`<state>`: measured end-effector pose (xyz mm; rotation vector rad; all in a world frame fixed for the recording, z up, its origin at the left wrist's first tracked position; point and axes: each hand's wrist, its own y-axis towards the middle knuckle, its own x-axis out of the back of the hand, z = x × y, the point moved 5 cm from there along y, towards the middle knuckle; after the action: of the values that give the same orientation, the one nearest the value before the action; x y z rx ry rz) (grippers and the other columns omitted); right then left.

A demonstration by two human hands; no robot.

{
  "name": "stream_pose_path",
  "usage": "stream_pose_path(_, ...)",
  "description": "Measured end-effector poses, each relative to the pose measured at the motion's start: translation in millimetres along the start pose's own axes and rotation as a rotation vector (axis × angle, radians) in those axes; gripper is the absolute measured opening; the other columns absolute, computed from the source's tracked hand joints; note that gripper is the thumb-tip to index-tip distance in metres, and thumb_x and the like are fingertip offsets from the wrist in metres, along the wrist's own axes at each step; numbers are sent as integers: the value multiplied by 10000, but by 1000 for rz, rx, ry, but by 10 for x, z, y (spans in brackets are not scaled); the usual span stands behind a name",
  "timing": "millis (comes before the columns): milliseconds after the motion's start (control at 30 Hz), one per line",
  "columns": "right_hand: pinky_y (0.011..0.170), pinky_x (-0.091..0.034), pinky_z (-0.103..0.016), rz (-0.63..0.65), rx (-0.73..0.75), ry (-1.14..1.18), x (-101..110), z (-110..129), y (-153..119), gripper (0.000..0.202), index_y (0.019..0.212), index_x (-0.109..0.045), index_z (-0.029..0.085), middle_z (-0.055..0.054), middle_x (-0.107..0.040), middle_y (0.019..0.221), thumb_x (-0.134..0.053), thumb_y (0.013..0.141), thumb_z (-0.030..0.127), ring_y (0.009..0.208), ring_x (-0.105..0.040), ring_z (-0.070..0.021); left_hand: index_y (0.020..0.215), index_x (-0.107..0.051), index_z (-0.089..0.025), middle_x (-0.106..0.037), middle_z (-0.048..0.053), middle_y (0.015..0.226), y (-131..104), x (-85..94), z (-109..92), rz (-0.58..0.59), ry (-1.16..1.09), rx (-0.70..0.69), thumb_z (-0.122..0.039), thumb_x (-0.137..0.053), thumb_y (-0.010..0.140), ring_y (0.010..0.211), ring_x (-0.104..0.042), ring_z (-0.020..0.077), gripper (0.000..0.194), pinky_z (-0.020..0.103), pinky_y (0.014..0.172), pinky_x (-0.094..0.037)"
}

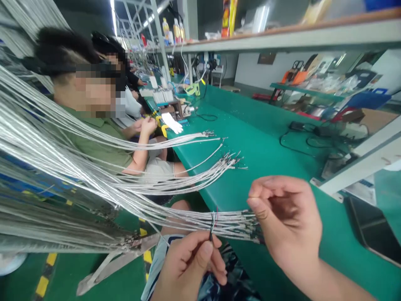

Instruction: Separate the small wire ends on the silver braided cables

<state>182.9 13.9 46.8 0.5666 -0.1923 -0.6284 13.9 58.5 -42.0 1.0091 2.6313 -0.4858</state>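
Observation:
My left hand (196,263), low in the middle, pinches one cable end between thumb and forefinger. From that pinch thin wires (213,221) stand up, dark, white and red. To the right, my right hand (286,217) is raised over the table, thumb and forefinger tips pressed together; whatever is between them is too small to make out. Behind both hands a bundle of silvery braided cables (194,217) lies across the table edge, its stripped ends partly hidden by my right hand. A second cable bundle (200,177) with frayed dark ends rests farther back.
The green table (250,142) stretches away ahead. A black phone (372,228) lies at right near a metal shelf post (360,161). White gloves (171,122) and a small machine (177,106) sit farther back. A co-worker (94,138) sits at left, beyond many hanging cables.

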Motion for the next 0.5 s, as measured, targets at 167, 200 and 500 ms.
stream_pose_path(167, 573, -432, -270, 358, -338, -68, -214, -197, -107, 152, 1064, -622, 219, -8, -564, 829, -662, 972, 335, 677, -512, -150, 946, -677, -155, -721, 33, 716, -34, 33, -117, 30, 14, -124, -447, -594, 1003, 609, -697, 162, 309, 249, 628, -543)
stream_pose_path(200, 570, -445, -268, 435, -410, -9, -290, -228, -168, 179, 1015, -622, 209, -6, -563, 830, -671, 964, 373, 666, -532, -144, 953, -676, -155, -720, 37, 716, -47, 29, -122, 38, 33, -136, -455, -581, 1007, 613, -697, 169, 320, 256, 624, -543)
stream_pose_path(500, 376, -393, -224, 462, -629, 384, -569, -294, -498, 293, 798, -502, 210, 28, -523, 883, -705, 940, 367, 389, -515, -46, 938, -700, -151, -726, 39, 707, -67, -12, -83, 26, 169, -187, -396, -535, 1039, 583, -675, 151, 312, 250, 632, -532)
